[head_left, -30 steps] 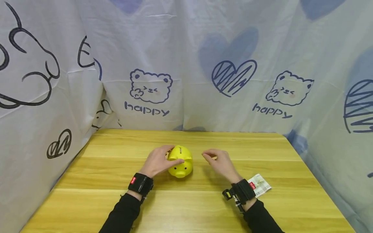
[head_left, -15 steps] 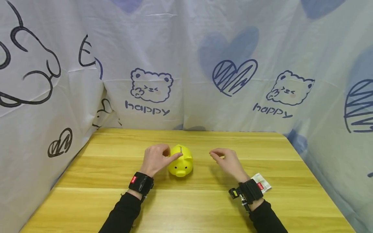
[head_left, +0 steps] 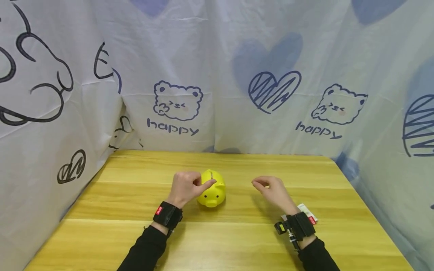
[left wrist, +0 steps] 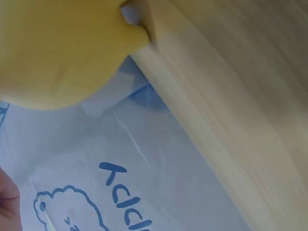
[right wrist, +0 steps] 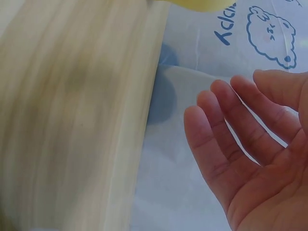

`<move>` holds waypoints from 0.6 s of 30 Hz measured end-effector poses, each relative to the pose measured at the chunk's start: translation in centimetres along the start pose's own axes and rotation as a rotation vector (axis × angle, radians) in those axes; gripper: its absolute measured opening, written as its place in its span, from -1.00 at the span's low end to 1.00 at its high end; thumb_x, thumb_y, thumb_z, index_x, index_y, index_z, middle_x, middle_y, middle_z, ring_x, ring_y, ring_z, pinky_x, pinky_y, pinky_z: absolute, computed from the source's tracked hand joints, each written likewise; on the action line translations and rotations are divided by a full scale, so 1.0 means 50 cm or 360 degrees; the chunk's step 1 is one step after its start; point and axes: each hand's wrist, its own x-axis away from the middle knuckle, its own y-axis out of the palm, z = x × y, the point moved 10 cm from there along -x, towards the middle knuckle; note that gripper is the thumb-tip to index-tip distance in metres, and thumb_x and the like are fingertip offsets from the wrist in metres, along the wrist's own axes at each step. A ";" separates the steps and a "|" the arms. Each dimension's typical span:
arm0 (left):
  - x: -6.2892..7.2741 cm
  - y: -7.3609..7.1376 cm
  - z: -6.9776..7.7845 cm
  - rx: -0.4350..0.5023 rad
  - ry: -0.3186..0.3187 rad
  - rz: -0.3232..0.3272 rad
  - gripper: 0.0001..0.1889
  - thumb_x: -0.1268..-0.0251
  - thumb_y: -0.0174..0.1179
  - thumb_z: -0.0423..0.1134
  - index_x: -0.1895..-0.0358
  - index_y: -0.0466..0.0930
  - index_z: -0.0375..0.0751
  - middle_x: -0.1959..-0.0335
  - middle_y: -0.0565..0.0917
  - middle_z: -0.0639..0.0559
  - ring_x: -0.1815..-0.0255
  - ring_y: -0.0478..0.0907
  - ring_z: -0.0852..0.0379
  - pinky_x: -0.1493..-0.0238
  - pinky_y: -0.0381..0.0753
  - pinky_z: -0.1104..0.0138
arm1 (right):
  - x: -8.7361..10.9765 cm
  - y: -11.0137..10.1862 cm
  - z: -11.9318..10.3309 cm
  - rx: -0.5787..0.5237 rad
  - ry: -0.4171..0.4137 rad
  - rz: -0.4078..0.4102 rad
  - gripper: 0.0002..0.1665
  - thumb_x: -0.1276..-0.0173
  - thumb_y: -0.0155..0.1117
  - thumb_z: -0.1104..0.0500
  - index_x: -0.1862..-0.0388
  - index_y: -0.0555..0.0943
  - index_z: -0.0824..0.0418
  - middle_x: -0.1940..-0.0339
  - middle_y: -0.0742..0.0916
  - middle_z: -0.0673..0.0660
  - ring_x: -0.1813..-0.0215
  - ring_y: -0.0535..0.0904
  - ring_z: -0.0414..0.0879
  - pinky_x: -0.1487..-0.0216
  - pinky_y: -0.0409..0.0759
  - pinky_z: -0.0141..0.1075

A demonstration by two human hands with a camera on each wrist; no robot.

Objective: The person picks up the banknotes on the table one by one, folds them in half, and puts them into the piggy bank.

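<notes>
A yellow piggy bank stands on the wooden table in the head view, snout toward me and coin slot on top. My left hand is at its left side, with the thumb overlapping the bank's top in this view. In the left wrist view the bank fills the upper left corner, and a bit of the hand shows at the left edge. Off to the right of the bank, my right hand hovers over the table. Its fingers are loosely bent and hold nothing in the right wrist view.
A folded pale printed paper lies on the table, partly hidden behind the right wrist's black camera strap. White cloth with bear and heart drawings hangs around the table's back and sides.
My right hand has moved to the right, away from the piggy bank, covering more of the paper. My left hand has loosened from around the bank, its thumb lifting toward the slot.
</notes>
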 end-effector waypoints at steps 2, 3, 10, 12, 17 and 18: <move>-0.004 -0.001 0.011 0.0003 0.0049 0.0021 -0.42 0.10 0.52 0.07 0.83 0.25 -0.01 0.86 0.21 0.22 0.76 0.03 0.43 0.65 -0.01 0.58 | -0.002 -0.005 0.005 0.0016 0.0013 -0.0004 -0.76 -0.46 0.21 0.13 -0.01 0.71 0.11 0.07 0.78 0.09 0.03 0.66 0.01 0.03 0.62 -0.10; -0.006 -0.002 0.015 0.0002 0.0071 0.0032 -0.42 0.11 0.53 0.06 0.83 0.25 -0.02 0.86 0.21 0.22 0.76 0.02 0.44 0.65 -0.01 0.59 | -0.004 -0.008 0.008 0.0018 0.0030 -0.0005 -0.76 -0.46 0.21 0.12 -0.01 0.71 0.10 0.06 0.78 0.08 0.02 0.66 0.01 0.03 0.62 -0.10; -0.008 0.000 0.046 0.0060 0.0157 0.0060 -0.46 0.15 0.55 0.01 0.80 0.29 -0.02 0.84 0.26 0.20 0.76 0.08 0.40 0.66 0.04 0.58 | -0.003 -0.028 0.023 0.0023 0.0059 0.0021 -0.71 -0.47 0.19 0.08 -0.03 0.71 0.15 0.05 0.78 0.12 0.03 0.67 0.03 0.08 0.64 -0.12; -0.010 0.002 0.057 0.0065 0.0191 0.0057 -0.46 0.15 0.55 0.01 0.80 0.28 -0.01 0.84 0.27 0.21 0.76 0.10 0.38 0.66 0.05 0.58 | -0.004 -0.030 0.027 0.0023 0.0067 0.0023 -0.72 -0.47 0.20 0.09 -0.03 0.71 0.15 0.05 0.78 0.11 0.03 0.67 0.03 0.08 0.64 -0.12; -0.010 0.009 0.078 0.0035 0.0275 0.0065 -0.44 -0.04 0.44 0.13 0.80 0.27 0.02 0.84 0.27 0.22 0.77 0.10 0.38 0.66 0.04 0.60 | -0.005 -0.028 0.030 0.0038 0.0066 0.0004 -0.72 -0.45 0.22 0.07 -0.01 0.72 0.15 0.07 0.78 0.10 0.05 0.67 0.00 0.10 0.64 -0.14; -0.009 0.010 0.081 0.0024 0.0289 0.0068 -0.43 -0.11 0.38 0.17 0.80 0.27 0.02 0.84 0.27 0.22 0.77 0.10 0.39 0.66 0.03 0.60 | -0.005 -0.026 0.031 0.0043 0.0065 -0.0005 -0.72 -0.45 0.23 0.07 0.00 0.72 0.15 0.07 0.78 0.10 0.06 0.67 0.00 0.10 0.63 -0.15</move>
